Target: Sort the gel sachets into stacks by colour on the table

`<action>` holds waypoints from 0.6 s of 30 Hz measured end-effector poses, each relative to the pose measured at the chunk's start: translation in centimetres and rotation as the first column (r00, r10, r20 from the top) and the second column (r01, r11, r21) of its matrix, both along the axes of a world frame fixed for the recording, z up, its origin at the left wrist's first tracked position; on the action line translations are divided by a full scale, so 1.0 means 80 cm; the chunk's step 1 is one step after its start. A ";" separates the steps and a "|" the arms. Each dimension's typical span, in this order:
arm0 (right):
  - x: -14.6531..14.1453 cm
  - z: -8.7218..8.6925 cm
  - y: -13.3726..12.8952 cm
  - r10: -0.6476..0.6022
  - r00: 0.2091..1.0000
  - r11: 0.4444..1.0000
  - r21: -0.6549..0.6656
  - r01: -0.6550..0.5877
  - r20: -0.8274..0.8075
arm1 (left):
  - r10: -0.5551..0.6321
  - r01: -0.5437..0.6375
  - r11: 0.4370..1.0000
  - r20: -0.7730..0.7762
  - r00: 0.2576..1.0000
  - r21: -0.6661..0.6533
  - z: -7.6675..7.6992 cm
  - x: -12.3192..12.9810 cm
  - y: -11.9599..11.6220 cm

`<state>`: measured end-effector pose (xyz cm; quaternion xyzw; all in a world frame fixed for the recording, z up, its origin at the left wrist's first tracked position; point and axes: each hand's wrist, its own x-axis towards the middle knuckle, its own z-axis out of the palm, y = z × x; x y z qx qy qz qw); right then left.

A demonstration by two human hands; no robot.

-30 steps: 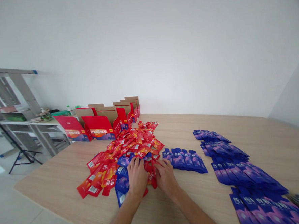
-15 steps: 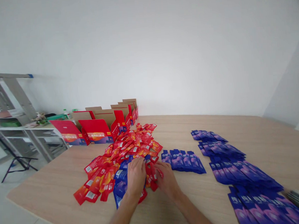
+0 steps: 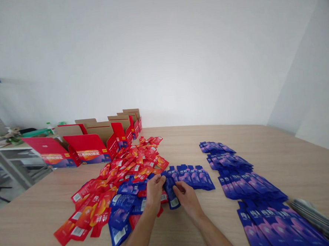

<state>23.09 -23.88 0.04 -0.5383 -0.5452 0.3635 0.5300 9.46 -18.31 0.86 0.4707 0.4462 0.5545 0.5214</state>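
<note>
A blue pouch (image 3: 172,193), its barcode side up, is held between my two hands just above the table. My left hand (image 3: 155,190) pinches its upper left edge, and my right hand (image 3: 187,197) grips its right edge with thumb and fingers. Left of my hands spreads a heap of red pouches (image 3: 138,158), with loose blue pouches (image 3: 122,207) mixed into its near side. Right behind the held pouch lies an overlapping row of blue pouches (image 3: 194,177), printed side up.
Several overlapping rows of blue pouches (image 3: 248,182) lie on the right of the wooden table (image 3: 283,145). Open red cartons (image 3: 88,148) stand at the back left. A dark striped bundle (image 3: 320,217) sits at the right edge. A white wall rises behind.
My hands were among red pouches at the heap's near edge; now they hold a blue pouch a little to the right. The view has turned slightly right.
</note>
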 end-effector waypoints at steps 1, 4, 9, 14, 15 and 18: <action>0.002 0.000 0.000 -0.010 1.000 1.000 -0.007 0.010 0.022 | -0.001 0.001 1.000 -0.010 1.000 0.002 -0.004 0.002 0.002; 0.005 -0.001 0.000 -0.069 0.995 0.997 -0.039 0.072 0.074 | 0.006 -0.001 0.998 -0.080 0.997 0.063 -0.008 0.002 0.006; 0.006 -0.008 0.004 -0.107 0.992 0.992 -0.066 0.111 0.064 | -0.006 0.017 0.996 -0.129 0.992 0.084 0.001 -0.006 0.008; 0.013 -0.014 0.004 -0.149 0.989 0.987 -0.064 0.149 0.013 | -0.248 0.260 0.953 0.088 0.965 -0.155 0.006 -0.011 -0.001; 0.014 -0.013 0.003 -0.156 0.988 0.986 -0.059 0.157 0.018 | -0.289 0.303 0.938 0.106 0.952 -0.170 0.005 -0.011 -0.002; 0.011 -0.010 0.003 -0.193 0.976 0.980 -0.028 0.196 0.104 | -0.290 0.299 0.944 0.082 0.954 -0.138 0.001 -0.009 -0.002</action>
